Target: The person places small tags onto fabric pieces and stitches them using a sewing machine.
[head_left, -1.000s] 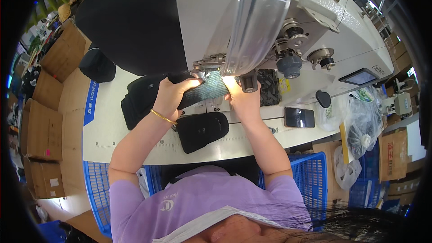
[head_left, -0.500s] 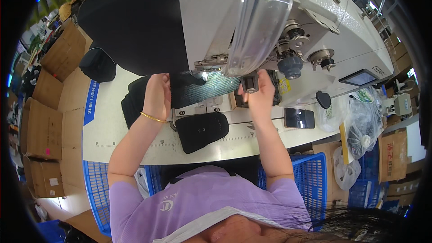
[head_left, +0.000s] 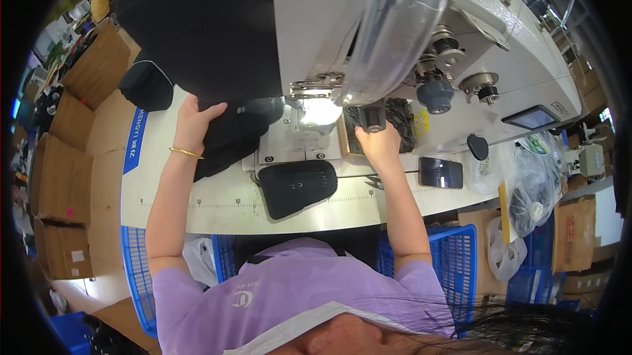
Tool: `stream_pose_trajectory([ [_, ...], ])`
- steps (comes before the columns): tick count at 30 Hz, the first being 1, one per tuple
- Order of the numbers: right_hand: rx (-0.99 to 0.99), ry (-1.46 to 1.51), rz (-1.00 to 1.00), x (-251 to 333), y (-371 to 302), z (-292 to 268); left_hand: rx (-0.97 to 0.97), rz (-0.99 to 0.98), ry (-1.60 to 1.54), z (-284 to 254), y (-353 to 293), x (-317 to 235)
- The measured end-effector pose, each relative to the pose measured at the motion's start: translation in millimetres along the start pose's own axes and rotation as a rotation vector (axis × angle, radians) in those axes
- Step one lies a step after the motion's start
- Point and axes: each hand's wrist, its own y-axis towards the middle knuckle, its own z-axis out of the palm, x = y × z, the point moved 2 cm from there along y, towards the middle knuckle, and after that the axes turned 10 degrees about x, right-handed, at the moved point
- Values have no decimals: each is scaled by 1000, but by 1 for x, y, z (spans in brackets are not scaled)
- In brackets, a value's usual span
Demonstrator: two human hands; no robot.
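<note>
My left hand (head_left: pixel 193 126) is at the left of the sewing machine's (head_left: pixel 309 32) work area, thumb over the edge of a dark fabric piece (head_left: pixel 227 141), closed on it. That piece stretches right to the plate beside the needle area, under a bright lamp glow. My right hand (head_left: pixel 380 146) is curled by a black block-shaped machine part (head_left: pixel 373 118), at the front of an open box of dark strips (head_left: pixel 398 128). Its fingertips are partly hidden, so I cannot make out what they hold. A black rounded fabric piece (head_left: pixel 297 188) lies on the table in front.
A phone (head_left: pixel 440 173) lies right of my right hand, with plastic bags (head_left: pixel 526 184) beyond. Small scissors (head_left: pixel 375 184) lie near my right wrist. Blue baskets (head_left: pixel 454 263) stand below the table edge (head_left: pixel 316 227). Cardboard boxes (head_left: pixel 62 177) are stacked at left.
The dark fabric piece has moved left, away from the needle area, together with my left hand. My right hand has come down slightly, and the box of strips shows more.
</note>
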Motion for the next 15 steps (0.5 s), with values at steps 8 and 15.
stream_pose_trajectory([
  [8,-46,-268,-95,2,0,10,209,404,1359,61,-87,69],
  [15,-46,-305,-174,-8,4,8,234,555,1452,68,-89,90],
])
